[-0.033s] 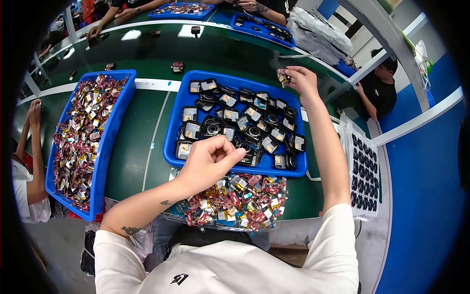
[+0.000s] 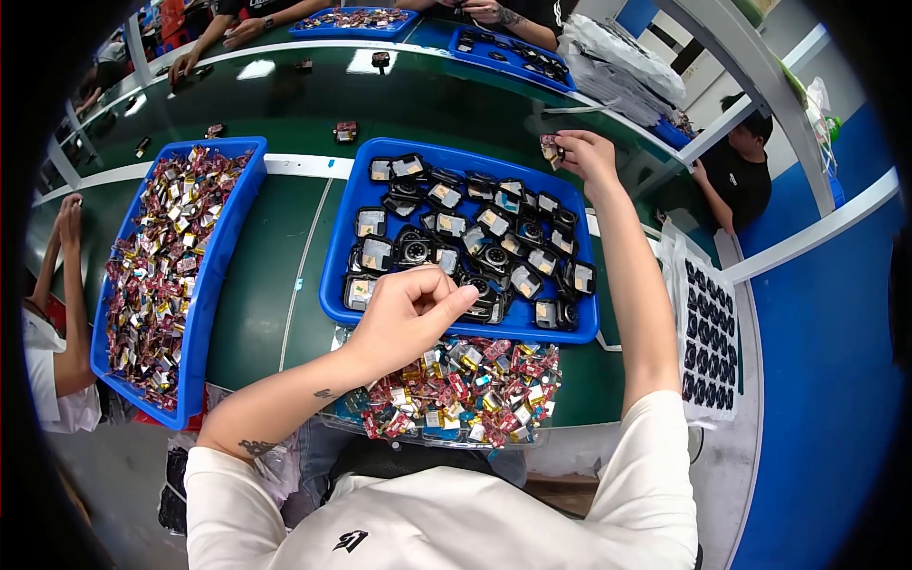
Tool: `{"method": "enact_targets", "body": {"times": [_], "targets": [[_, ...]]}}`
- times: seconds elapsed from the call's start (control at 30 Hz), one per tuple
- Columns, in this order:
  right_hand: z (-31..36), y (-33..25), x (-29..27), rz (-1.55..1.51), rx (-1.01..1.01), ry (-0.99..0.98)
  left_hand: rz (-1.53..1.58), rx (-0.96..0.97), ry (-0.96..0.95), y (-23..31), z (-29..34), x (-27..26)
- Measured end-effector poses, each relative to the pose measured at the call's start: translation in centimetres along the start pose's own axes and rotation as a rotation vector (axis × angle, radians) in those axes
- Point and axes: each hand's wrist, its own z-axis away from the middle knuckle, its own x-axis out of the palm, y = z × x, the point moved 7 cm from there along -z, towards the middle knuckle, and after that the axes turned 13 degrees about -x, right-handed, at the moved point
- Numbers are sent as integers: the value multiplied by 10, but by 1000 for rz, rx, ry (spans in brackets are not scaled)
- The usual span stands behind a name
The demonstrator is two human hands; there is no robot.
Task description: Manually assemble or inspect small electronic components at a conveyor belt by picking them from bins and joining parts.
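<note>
My right hand (image 2: 586, 157), past the far right corner of the near blue tray (image 2: 334, 271), pinches a small red circuit board (image 2: 550, 150) with a pale part on it. My left hand (image 2: 410, 309) is held over the tray's near edge, its fingers curled and the thumb pressed against them. Whatever it may hold is hidden. Inside the tray lie several black smartwatch cases (image 2: 494, 256), some with round sensor backs up, others showing grey insides. Below my left hand, on a clear plastic tray, spreads a pile of red circuit boards with small silver and yellow batteries (image 2: 465, 389).
Left stands a long blue bin (image 2: 195, 347) heaped with similar boards. Beyond runs a green conveyor belt (image 2: 446, 109) carrying a few parts, with a white rail (image 2: 299, 165) along it. At right is a sheet of black round parts (image 2: 711, 332). Co-workers' hands (image 2: 492, 11) are across the belt.
</note>
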Motion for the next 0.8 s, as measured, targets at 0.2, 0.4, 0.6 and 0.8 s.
{"method": "enact_targets", "body": {"times": [0.2, 0.4, 0.6, 0.8], "targets": [[-38, 73, -10, 404, 141, -100, -58, -27, -41, 5, -1, 2], [5, -16, 11, 802, -425, -173, -19, -51, -32, 4, -2, -5], [178, -111, 68, 239, -602, -923, -7, -162, -18, 5, 0, -12], [258, -98, 72, 442, -823, -1073, -46, -135, -38, 5, -4, -3]]}}
